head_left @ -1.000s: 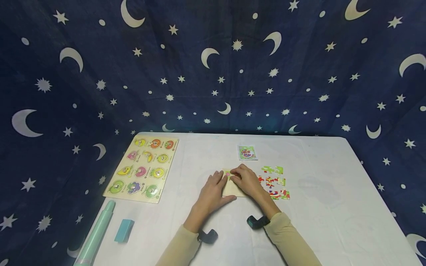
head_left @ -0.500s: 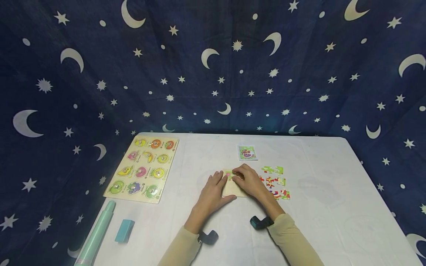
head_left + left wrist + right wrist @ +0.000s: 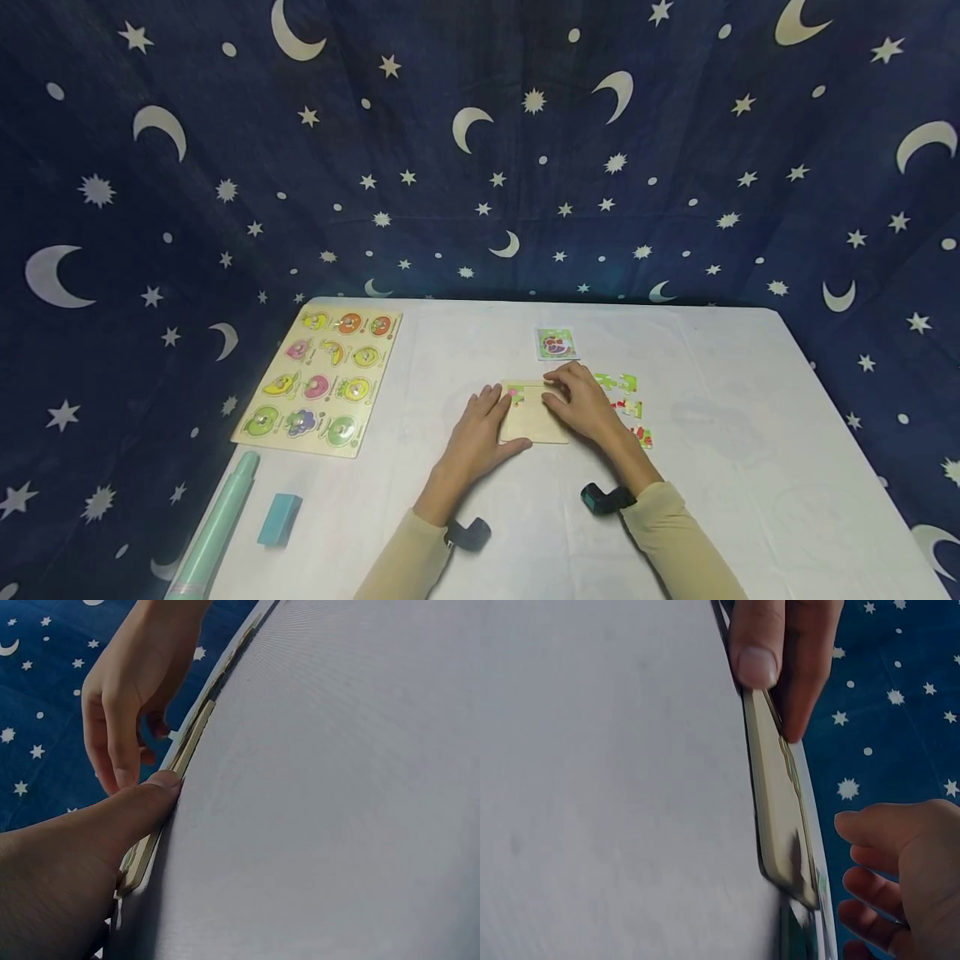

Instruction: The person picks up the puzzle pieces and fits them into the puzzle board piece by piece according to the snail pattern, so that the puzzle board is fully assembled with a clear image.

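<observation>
A small wooden puzzle tray [image 3: 542, 423] lies mid-table, with jigsaw pieces [image 3: 517, 394] in green and pink at its far left corner. My left hand [image 3: 480, 429] rests against the tray's left side, fingers straight; its thumb [image 3: 154, 793] presses the near edge in the left wrist view. Over the tray's right side hovers my right hand [image 3: 588, 406], fingers loosely bent. In the right wrist view this right hand [image 3: 922, 874] shows nothing between its thumb and fingers. Loose jigsaw pieces [image 3: 631, 408] lie just right of the tray, partly hidden by the right hand.
A small picture card [image 3: 557, 343] lies behind the tray. At the left is a large fruit knob-puzzle board [image 3: 322, 375]. Nearer the front left lie a light green tube [image 3: 220, 525] and a blue block [image 3: 280, 519]. A dark starry cloth [image 3: 480, 192] hangs behind the table.
My right hand has drawn away from the tray's far left corner to the right, uncovering the jigsaw pieces there and more bare tray. The left hand has stayed put.
</observation>
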Tool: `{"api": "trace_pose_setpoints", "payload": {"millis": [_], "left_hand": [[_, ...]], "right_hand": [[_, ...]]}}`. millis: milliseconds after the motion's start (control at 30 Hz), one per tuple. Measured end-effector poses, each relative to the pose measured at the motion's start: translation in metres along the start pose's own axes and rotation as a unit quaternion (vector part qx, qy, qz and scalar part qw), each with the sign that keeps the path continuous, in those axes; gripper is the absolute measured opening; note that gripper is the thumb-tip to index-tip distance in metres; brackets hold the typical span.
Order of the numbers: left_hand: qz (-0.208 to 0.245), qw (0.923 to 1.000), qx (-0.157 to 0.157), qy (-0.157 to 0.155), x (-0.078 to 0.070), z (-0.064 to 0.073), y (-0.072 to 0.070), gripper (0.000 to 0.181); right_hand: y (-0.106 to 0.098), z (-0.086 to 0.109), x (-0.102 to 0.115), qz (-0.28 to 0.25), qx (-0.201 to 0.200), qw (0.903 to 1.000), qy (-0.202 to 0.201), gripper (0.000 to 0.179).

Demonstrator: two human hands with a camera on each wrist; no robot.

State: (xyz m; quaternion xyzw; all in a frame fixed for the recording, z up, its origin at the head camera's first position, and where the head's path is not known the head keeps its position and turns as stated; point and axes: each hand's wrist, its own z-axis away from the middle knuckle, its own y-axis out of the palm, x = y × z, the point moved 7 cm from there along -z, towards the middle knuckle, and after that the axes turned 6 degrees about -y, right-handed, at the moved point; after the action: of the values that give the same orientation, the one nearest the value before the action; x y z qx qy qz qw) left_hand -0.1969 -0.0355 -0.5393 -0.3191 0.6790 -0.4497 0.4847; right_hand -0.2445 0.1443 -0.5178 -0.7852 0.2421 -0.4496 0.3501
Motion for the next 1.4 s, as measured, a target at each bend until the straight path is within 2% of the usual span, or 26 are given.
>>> {"api": "trace_pose_setpoints", "payload": {"millis": [533, 867, 1100, 1400], "left_hand": [[0.001, 0.9999, -0.011, 0.004, 0.000, 0.001, -0.001, 0.084], [0.015, 0.9999, -0.004, -0.006, 0.000, 0.001, 0.000, 0.087], [0.018, 0.9998, 0.000, -0.010, 0.001, 0.001, 0.002, 0.087], [0.017, 0.9998, -0.003, -0.008, 0.001, 0.001, 0.001, 0.086]], "right_hand": [[-0.026, 0.014, -0.032, 0.032, 0.020, 0.9975, 0.060, 0.039], [-0.037, 0.022, -0.055, 0.051, 0.028, 0.9923, 0.109, 0.044], [-0.043, 0.026, -0.066, 0.063, 0.018, 0.9922, 0.106, 0.040], [-0.049, 0.029, -0.079, 0.069, 0.033, 0.9872, 0.140, 0.039]]}}
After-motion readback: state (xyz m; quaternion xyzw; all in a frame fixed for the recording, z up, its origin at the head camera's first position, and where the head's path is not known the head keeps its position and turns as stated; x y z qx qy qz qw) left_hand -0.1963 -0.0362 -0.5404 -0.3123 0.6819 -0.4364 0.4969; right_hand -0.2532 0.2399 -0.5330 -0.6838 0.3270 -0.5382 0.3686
